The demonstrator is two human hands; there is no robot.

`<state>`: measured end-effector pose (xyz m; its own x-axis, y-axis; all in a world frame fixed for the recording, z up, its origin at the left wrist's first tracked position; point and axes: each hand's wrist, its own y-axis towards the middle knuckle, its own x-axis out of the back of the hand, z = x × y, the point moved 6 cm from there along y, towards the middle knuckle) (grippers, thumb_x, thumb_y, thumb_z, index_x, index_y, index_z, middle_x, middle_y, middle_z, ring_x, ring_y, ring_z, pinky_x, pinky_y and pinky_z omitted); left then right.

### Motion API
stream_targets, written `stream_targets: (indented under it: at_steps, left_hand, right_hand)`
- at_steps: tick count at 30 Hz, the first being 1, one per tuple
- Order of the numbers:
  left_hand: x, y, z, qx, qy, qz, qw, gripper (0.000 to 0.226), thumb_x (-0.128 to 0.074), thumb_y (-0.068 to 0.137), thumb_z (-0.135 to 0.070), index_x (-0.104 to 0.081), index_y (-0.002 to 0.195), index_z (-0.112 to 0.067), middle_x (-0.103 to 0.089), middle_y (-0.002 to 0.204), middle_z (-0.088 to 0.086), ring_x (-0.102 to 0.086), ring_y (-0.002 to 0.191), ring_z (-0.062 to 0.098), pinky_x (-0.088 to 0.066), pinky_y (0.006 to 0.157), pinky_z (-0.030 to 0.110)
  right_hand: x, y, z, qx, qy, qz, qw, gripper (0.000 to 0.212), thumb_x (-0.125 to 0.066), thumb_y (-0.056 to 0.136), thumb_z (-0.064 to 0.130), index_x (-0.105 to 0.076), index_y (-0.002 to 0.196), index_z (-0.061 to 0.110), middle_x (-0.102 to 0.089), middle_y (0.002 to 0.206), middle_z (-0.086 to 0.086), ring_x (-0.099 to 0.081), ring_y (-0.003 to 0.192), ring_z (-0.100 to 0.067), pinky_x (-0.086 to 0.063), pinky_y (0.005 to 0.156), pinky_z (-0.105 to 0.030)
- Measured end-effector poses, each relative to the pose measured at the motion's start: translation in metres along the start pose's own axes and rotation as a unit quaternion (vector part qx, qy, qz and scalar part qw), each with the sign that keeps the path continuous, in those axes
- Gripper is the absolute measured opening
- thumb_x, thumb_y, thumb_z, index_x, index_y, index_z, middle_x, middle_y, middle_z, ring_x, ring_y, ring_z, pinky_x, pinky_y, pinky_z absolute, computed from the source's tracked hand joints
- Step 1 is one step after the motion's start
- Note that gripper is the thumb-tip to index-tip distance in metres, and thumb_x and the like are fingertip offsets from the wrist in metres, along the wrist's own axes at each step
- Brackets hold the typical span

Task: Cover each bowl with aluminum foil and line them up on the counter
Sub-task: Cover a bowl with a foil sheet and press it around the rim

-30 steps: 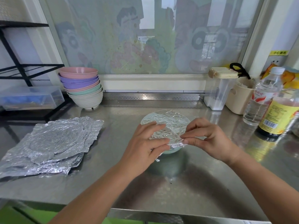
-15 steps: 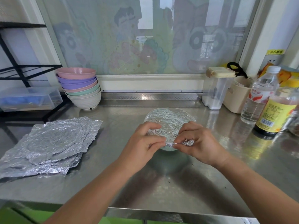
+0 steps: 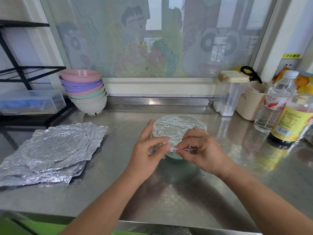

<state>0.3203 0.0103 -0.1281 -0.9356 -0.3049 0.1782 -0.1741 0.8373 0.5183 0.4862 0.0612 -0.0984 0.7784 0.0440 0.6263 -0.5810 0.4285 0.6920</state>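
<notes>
At the middle of the steel counter (image 3: 169, 192) stands our pale green bowl (image 3: 175, 157), capped with foil (image 3: 177, 128). Our left hand (image 3: 145, 153) pinches the foil's near edge; our right hand (image 3: 203, 150) pinches its twisted tail. Spare foil sheets (image 3: 55, 150) lie left, stacked bowls (image 3: 84, 90) behind them.

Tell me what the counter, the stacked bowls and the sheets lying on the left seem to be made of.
The counter looks like stainless steel with a faintly embossed, semi-gloss finish; it mirrors the bottles and the window light. The stacked bowls are matte pastels with no glaze shine, so probably plastic or a fibre composite, though I cannot tell which. The sheets are aluminium foil: bright, crinkled, and pressed with round imprints.
</notes>
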Motion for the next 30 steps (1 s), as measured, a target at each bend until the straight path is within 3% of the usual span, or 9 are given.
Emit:
stream_targets:
  at_steps: [3,6,8,11,15,19,24,30]
  left_hand:
    - [-0.003,-0.002,0.004,0.059,-0.054,-0.030,0.996,0.021,-0.070,0.085,-0.009,-0.071,0.103,-0.019,-0.031,0.154,0.007,-0.041,0.124,-0.017,-0.042,0.096,0.012]
    - [-0.003,-0.002,0.008,0.081,-0.051,-0.047,0.994,0.025,-0.063,0.089,-0.002,-0.067,0.107,-0.019,-0.035,0.153,0.005,-0.043,0.117,-0.022,-0.040,0.088,0.006]
    - [0.002,-0.002,0.003,0.058,-0.042,-0.048,0.996,0.022,-0.068,0.089,-0.012,-0.068,0.106,-0.025,-0.033,0.154,0.002,-0.045,0.118,-0.019,-0.042,0.095,0.011]
    - [0.010,-0.003,-0.017,-0.061,0.075,-0.040,0.994,0.025,-0.068,0.082,-0.036,-0.072,0.105,-0.026,-0.033,0.154,0.001,-0.032,0.140,0.004,-0.027,0.113,0.021]
    - [0.001,0.005,-0.039,-0.169,0.167,0.027,0.971,0.016,-0.072,0.081,-0.031,-0.079,0.088,-0.019,-0.043,0.147,0.008,-0.033,0.141,0.025,-0.027,0.114,0.030]
    - [-0.008,0.009,-0.040,-0.184,0.227,0.069,0.954,0.016,-0.069,0.083,-0.034,-0.078,0.083,-0.021,-0.052,0.132,0.000,-0.043,0.126,0.019,-0.032,0.105,0.026]
    - [-0.012,0.009,-0.040,-0.219,0.351,0.061,0.908,0.022,-0.060,0.086,-0.038,-0.072,0.084,-0.019,-0.054,0.094,-0.003,-0.044,0.092,0.017,-0.035,0.085,0.031]
    - [-0.008,0.010,-0.035,-0.198,0.306,0.102,0.926,0.023,-0.056,0.091,-0.031,-0.066,0.089,-0.011,-0.047,0.094,-0.005,-0.045,0.091,0.016,-0.038,0.083,0.020]
  right_hand:
    - [0.000,-0.001,0.000,-0.005,0.016,-0.014,1.000,0.014,-0.071,0.079,0.035,-0.078,0.080,0.022,-0.061,0.078,0.009,-0.052,0.077,-0.005,-0.046,0.074,-0.035]
    - [-0.001,0.000,0.000,-0.007,0.021,-0.016,1.000,0.015,-0.072,0.079,0.034,-0.079,0.080,0.021,-0.061,0.078,0.009,-0.053,0.076,-0.006,-0.045,0.074,-0.033]
    - [-0.001,0.000,0.000,-0.003,0.021,-0.006,1.000,0.018,-0.072,0.079,0.037,-0.079,0.082,0.021,-0.062,0.079,0.008,-0.054,0.078,-0.008,-0.046,0.075,-0.031]
    - [0.013,0.000,-0.002,-0.013,0.044,-0.012,0.999,0.032,-0.076,0.074,0.046,-0.079,0.093,0.021,-0.064,0.089,0.008,-0.058,0.088,-0.012,-0.045,0.083,-0.032]
    - [0.026,0.001,-0.006,0.000,0.031,0.001,1.000,0.031,-0.073,0.077,0.053,-0.080,0.091,0.026,-0.064,0.091,0.011,-0.057,0.089,-0.014,-0.043,0.083,-0.041]
    - [0.019,-0.004,-0.010,0.010,0.020,0.016,1.000,0.025,-0.070,0.081,0.046,-0.080,0.088,0.024,-0.062,0.082,0.008,-0.055,0.081,-0.015,-0.044,0.076,-0.037]
    - [0.016,-0.006,-0.016,-0.017,0.055,0.003,0.998,0.026,-0.071,0.078,0.047,-0.080,0.085,0.023,-0.061,0.080,0.008,-0.057,0.080,-0.015,-0.047,0.075,-0.033]
    - [0.005,-0.008,-0.016,-0.050,0.076,-0.018,0.996,0.017,-0.077,0.075,0.038,-0.079,0.082,0.023,-0.061,0.079,0.007,-0.058,0.080,-0.015,-0.049,0.073,-0.031]
